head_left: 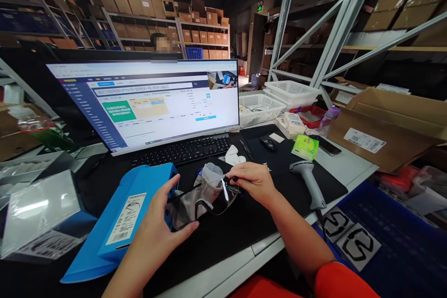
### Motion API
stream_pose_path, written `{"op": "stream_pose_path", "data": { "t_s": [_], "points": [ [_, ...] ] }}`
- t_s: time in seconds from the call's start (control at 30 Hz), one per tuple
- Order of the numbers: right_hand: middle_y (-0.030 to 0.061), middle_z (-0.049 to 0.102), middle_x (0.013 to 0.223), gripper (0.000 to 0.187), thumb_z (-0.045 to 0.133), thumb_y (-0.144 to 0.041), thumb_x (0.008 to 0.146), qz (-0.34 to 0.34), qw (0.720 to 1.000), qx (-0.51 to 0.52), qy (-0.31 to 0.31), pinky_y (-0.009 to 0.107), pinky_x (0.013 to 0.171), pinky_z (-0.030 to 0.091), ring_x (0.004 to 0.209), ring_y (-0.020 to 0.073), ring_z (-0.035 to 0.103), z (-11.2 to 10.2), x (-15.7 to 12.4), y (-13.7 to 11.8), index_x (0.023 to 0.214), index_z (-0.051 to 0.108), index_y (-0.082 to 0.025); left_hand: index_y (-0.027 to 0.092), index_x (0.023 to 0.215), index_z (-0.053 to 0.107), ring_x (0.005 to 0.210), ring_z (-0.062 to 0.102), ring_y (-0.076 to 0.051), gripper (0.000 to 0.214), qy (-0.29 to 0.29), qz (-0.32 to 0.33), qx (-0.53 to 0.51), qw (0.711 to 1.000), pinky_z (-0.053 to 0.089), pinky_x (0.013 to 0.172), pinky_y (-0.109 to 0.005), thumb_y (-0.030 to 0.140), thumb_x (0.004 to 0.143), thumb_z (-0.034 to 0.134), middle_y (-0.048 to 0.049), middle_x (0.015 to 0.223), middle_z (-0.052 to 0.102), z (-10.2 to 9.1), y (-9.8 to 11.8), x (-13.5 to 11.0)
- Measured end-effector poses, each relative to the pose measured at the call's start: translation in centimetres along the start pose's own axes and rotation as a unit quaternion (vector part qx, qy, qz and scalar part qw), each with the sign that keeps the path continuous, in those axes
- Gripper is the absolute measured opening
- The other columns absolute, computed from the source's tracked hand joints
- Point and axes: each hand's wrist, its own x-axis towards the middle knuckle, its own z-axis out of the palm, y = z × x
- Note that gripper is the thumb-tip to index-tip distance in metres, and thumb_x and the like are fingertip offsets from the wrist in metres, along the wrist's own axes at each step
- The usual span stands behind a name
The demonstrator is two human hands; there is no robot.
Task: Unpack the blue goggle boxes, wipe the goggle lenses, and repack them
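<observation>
My right hand [256,181] pinches a pair of clear safety glasses [223,206] by its right end, near the hinge. The glasses are held above the black desk mat [223,237], lenses tilted. Around their left end, my left hand [167,223] spreads its thumb and forefinger wide; any contact with the lens there is hard to make out. A grey-white drawstring pouch [212,172] lies behind the glasses, partly seen through the lens. Just left of my left hand rests an open blue carton [104,209] with a white printed label [126,218].
A monitor [157,107], keyboard [188,149] and mouse [268,143] stand behind. On the right lie a barcode scanner [309,184], green packet [305,147], phone [328,145] and cardboard box [387,125]. A plastic-wrapped box [42,209] sits left. Someone's head shows beyond the monitor.
</observation>
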Motion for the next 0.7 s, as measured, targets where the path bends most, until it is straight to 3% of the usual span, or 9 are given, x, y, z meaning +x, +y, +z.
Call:
{"op": "stream_pose_path", "data": {
  "t_s": [0.13,0.3,0.53,0.7],
  "points": [
    [0.0059,0.080,0.097,0.018,0.067,-0.028,0.095,-0.027,0.999,-0.009,-0.015,0.030,0.084,0.061,0.091,0.0189,0.074,0.2,0.4,-0.4,0.106,0.081,-0.026,0.034,0.147,0.052,0.143,0.044,-0.039,0.100,0.011,0.030,-0.020,0.999,0.028,0.123,-0.056,0.048,0.054,0.089,-0.0073,0.154,0.051,-1.9,2.8,-1.5],
    [0.0068,0.078,0.102,0.023,0.065,-0.022,0.096,-0.080,0.996,-0.021,-0.043,0.028,0.084,0.060,0.091,0.0175,0.074,0.9,1.6,-1.8,0.114,0.079,-0.024,0.037,0.132,0.067,0.126,0.060,-0.038,0.077,0.029,0.049,0.087,0.995,0.050,0.108,-0.049,0.062,0.061,0.080,-0.0049,0.139,0.065,-3.0,5.0,-1.8],
    [0.0073,0.077,0.107,0.024,0.061,-0.026,0.099,-0.123,0.988,-0.040,-0.089,0.027,0.089,0.059,0.098,0.0181,0.074,1.9,3.1,-3.6,0.116,0.078,-0.022,0.037,0.116,0.074,0.116,0.067,-0.034,0.053,0.017,-0.051,0.093,0.994,0.051,0.104,-0.046,0.063,0.072,0.066,-0.0015,0.125,0.073,-3.3,3.6,-1.9],
    [0.0098,0.075,0.117,0.027,0.062,-0.023,0.098,-0.112,0.981,-0.056,-0.148,0.030,0.096,0.057,0.108,0.0193,0.071,1.0,3.7,-4.1,0.123,0.074,-0.021,0.039,0.120,0.071,0.120,0.065,-0.029,0.045,0.002,-0.035,0.112,0.993,0.054,0.100,-0.042,0.058,0.081,0.060,0.0019,0.128,0.071,-3.7,3.2,-2.1]
  ]
}}
